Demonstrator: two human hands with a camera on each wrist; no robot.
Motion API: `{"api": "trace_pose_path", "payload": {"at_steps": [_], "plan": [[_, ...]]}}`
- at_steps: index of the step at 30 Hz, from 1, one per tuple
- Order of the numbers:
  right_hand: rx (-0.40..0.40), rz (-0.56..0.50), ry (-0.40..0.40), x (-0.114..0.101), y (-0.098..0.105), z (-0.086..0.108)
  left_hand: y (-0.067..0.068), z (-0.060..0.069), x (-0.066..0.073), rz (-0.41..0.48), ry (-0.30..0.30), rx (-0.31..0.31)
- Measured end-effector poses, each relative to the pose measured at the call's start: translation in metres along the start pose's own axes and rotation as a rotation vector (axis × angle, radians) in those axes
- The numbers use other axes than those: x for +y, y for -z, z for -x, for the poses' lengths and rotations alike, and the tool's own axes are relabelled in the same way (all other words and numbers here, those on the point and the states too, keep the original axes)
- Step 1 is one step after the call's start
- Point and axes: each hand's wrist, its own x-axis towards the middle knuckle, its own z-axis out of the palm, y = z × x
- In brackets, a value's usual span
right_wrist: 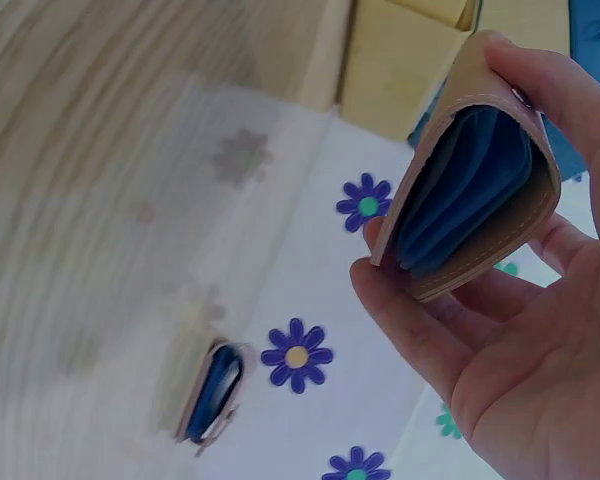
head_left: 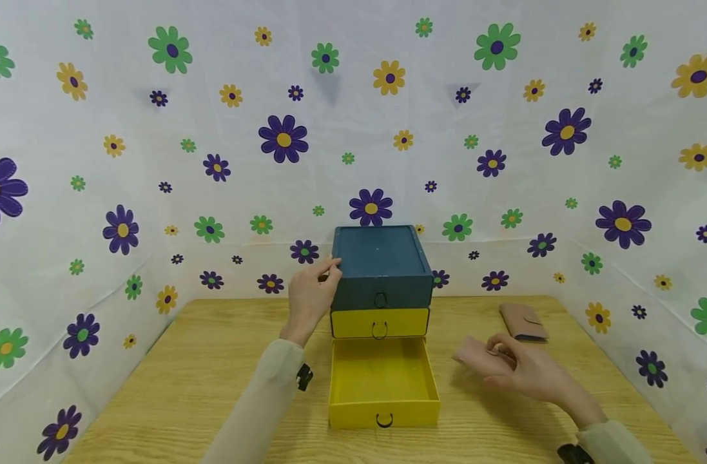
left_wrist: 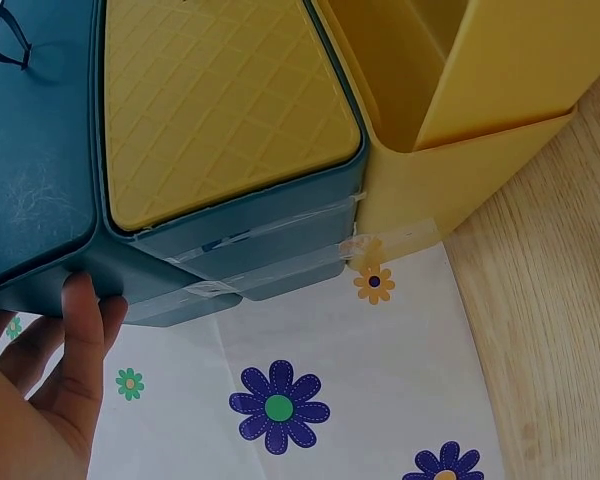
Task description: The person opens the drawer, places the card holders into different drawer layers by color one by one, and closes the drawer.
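Observation:
A small drawer cabinet [head_left: 382, 251] stands mid-table, teal at the top with yellow drawers below. Its lowest yellow drawer [head_left: 383, 412] is pulled out, and no object shows inside. My left hand [head_left: 311, 293] touches the upper left side of the cabinet; in the left wrist view its fingertips [left_wrist: 80, 300] rest against the teal edge. Right of the drawer, my right hand [head_left: 530, 370] holds a pinkish-beige wallet [head_left: 483, 357] between thumb and fingers. Seen from the right wrist, that wallet [right_wrist: 480, 180] has blue inner sleeves.
A second, similar wallet [head_left: 523, 321] with a strap lies on the wooden table [head_left: 243, 386] at the back right. White cloth [head_left: 353, 77] printed with flowers surrounds the table at the back and sides.

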Motion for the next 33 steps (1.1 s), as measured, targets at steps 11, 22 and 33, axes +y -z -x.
{"api": "trace_pose_path", "payload": {"at_steps": [11,22,33], "plan": [[0.08,-0.009,0.05,-0.037,-0.002,-0.005,0.002,0.0,0.003,0.003,0.001,0.002],[0.03,-0.081,0.096,-0.07,-0.021,-0.011,0.0,0.0,0.001,-0.002,-0.001,0.001],[-0.065,-0.098,0.163,-0.118,-0.044,-0.028,-0.001,0.0,0.0,-0.009,-0.015,0.019]]}}
